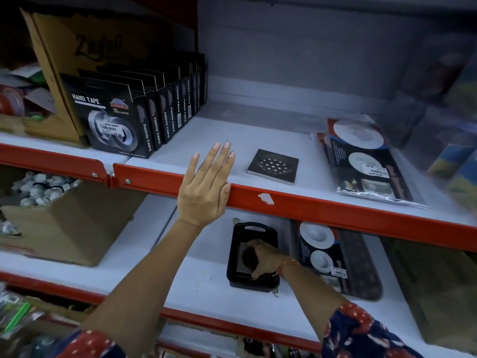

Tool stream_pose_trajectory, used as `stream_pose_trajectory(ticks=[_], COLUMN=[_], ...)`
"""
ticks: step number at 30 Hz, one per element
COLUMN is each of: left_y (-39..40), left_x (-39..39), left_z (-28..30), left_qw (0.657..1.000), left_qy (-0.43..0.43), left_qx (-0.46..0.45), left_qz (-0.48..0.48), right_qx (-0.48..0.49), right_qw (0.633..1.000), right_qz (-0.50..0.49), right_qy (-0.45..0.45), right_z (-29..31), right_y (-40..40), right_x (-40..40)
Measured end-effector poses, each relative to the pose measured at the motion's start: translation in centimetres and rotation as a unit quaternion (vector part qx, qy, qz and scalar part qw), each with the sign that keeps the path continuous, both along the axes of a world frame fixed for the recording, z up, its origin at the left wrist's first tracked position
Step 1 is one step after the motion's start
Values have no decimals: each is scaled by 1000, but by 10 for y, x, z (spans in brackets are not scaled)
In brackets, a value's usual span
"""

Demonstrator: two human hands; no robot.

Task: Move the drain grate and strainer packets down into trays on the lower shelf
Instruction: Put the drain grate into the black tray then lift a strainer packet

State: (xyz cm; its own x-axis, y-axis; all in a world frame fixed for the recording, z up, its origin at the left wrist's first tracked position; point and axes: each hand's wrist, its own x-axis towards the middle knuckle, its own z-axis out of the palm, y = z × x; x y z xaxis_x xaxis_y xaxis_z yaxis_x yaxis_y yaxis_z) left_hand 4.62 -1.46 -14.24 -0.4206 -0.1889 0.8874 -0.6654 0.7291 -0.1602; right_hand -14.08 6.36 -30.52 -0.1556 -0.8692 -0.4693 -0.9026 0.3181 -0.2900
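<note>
A square metal drain grate (272, 165) lies flat on the upper shelf, just right of my left hand (206, 186), which rests open on the shelf's red front edge. Strainer packets (366, 161) in clear plastic lie further right on the same shelf. On the lower shelf a small black tray (235, 257) holds a drain grate (245, 254), and my right hand (265, 258) is down inside the tray on that grate. Another strainer packet (322, 251) lies in a dark long tray (361, 267) to the right.
Black nano tape boxes (124, 117) stand in a row at the upper left, in front of a brown carton (59, 60). An open cardboard box (72, 223) of white fittings sits at the lower left. Blurred plastic-wrapped goods (451, 151) crowd the right side.
</note>
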Motion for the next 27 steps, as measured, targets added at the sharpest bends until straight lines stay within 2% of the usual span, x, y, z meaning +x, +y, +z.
stream_pose_trajectory(ticks=[3,6,11,14,16,19,20,21,24,25,27], left_y=[-1,-3,9,6,7,11,11,11,12,12,13], left_x=[3,2,3,6,7,7,7,7,8,9,9], left_z=[-2,-1,13,2,-2,2,2,3,5,5,6], left_qw=[1000,1000,1000,999,998,997,997,997,996,996,995], left_qy=[-10,-8,-11,-14,-16,-16,-16,-16,-24,-27,-30], left_qx=[-8,-11,9,32,51,70,75,77,83,84,91], left_qz=[5,10,-13,-12,-13,-19,-21,-22,-23,-24,-26], right_qx=[-8,-43,-221,-324,-419,-514,-515,-490,-296,-239,-192], right_qw=[1000,998,971,932,885,835,839,860,955,971,980], right_qz=[11,39,59,62,36,-13,-17,-19,-10,-19,-51], right_qy=[-4,-25,-73,-154,-198,-197,-178,-144,4,20,-17], right_z=[-1,24,116,168,200,243,254,262,269,266,261], right_y=[1,8,72,99,105,93,84,72,37,29,20], right_x=[3,10,41,53,54,42,35,26,-6,-14,-23])
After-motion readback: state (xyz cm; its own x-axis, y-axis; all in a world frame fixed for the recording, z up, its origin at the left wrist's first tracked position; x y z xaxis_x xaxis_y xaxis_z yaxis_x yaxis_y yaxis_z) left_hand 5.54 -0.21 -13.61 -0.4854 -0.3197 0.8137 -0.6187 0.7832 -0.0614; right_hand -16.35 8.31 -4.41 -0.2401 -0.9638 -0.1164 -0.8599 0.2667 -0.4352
